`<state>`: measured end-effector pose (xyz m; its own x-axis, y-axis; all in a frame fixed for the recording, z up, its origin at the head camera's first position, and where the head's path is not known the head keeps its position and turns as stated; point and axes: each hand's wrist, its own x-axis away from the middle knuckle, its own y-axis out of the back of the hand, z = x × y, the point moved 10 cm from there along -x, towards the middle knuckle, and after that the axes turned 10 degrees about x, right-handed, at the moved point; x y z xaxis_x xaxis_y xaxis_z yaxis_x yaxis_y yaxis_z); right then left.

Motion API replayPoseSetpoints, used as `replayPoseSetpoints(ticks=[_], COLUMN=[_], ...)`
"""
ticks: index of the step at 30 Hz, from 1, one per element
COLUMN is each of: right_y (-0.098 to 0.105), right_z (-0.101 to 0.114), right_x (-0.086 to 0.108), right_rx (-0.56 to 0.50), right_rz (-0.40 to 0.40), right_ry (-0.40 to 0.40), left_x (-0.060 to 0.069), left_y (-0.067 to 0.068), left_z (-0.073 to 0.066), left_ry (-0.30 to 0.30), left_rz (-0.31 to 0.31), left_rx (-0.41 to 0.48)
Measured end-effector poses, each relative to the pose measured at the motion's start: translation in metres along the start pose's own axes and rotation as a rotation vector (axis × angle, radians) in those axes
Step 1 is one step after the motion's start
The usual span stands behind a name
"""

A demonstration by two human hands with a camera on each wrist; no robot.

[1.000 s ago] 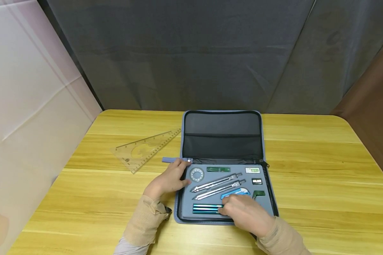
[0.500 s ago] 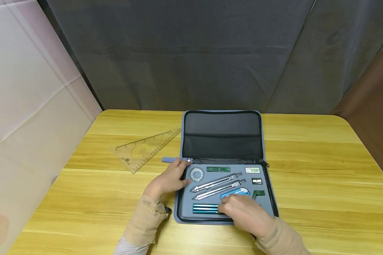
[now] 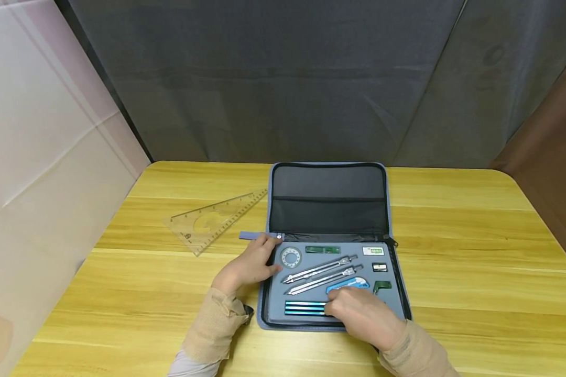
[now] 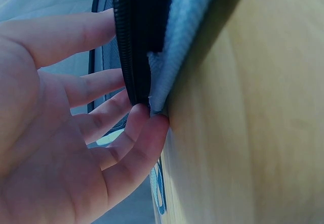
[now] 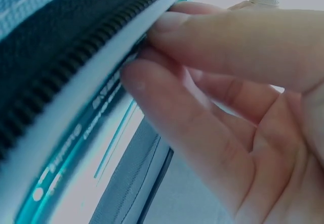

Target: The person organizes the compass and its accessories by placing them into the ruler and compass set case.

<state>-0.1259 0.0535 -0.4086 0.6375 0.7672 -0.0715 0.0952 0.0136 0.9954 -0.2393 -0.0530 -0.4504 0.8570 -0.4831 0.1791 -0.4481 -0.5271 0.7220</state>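
Note:
An open zip case lies on the table, its grey tray filled with drawing tools. My left hand rests along the case's left edge, fingers spread; the left wrist view shows fingertips against the zipper. With bent fingers, my right hand holds the right end of the dark teal pencils in their slot, hiding that end. In the right wrist view, thumb and index fingertips meet the printed pencils. Just above the hand sits a blue cutter. Two silver compasses lie beyond it.
A clear set square lies left of the case. The upright lid has a black pocket. The tray also holds a round protractor, a green case, an eraser and a sharpener.
My right fingertips have shifted very slightly to the right along the pencils, which show more evenly as parallel stripes. My left hand, the case and the set square stay where they were.

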Motion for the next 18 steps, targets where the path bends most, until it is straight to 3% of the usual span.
replayPoseSetpoints(ticks=[4, 18], right_y=[0.0019, 0.0007], right_z=[0.0013, 0.0003], right_x=[0.0001, 0.0015], right_rx=[0.033, 0.004], right_rz=[-0.021, 0.001], right_ry=[0.010, 0.013], left_x=[0.0001, 0.0002], left_y=[0.0003, -0.0002], left_z=[-0.0001, 0.0004], left_ry=[0.001, 0.005], left_rz=[0.000, 0.000], left_rx=[-0.006, -0.010])
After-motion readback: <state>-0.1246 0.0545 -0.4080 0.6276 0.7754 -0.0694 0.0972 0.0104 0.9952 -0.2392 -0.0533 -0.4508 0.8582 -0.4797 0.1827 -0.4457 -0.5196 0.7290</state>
